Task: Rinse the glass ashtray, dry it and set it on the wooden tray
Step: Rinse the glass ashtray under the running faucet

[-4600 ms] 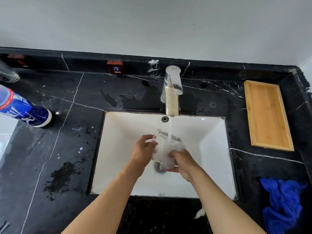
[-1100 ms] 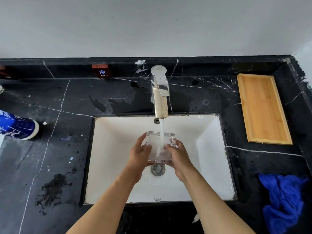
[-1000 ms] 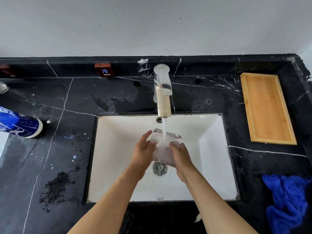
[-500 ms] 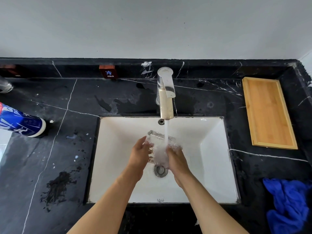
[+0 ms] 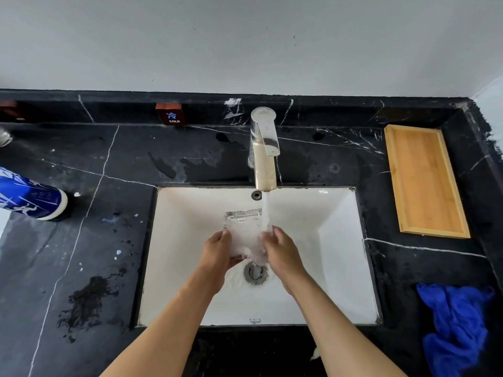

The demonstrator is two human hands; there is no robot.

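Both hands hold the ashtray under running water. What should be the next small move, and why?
Probably lift the clear glass ashtray out of the stream: both hands grip it, water runs from the chrome faucet, and the crumpled blue cloth lies at right.

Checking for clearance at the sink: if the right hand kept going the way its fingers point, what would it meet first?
The glass ashtray, which the right hand already touches; beyond it, probably the left hand.

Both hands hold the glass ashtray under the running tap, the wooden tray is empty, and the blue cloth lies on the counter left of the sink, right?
Not quite: the head view shows the blue cloth right of the sink.
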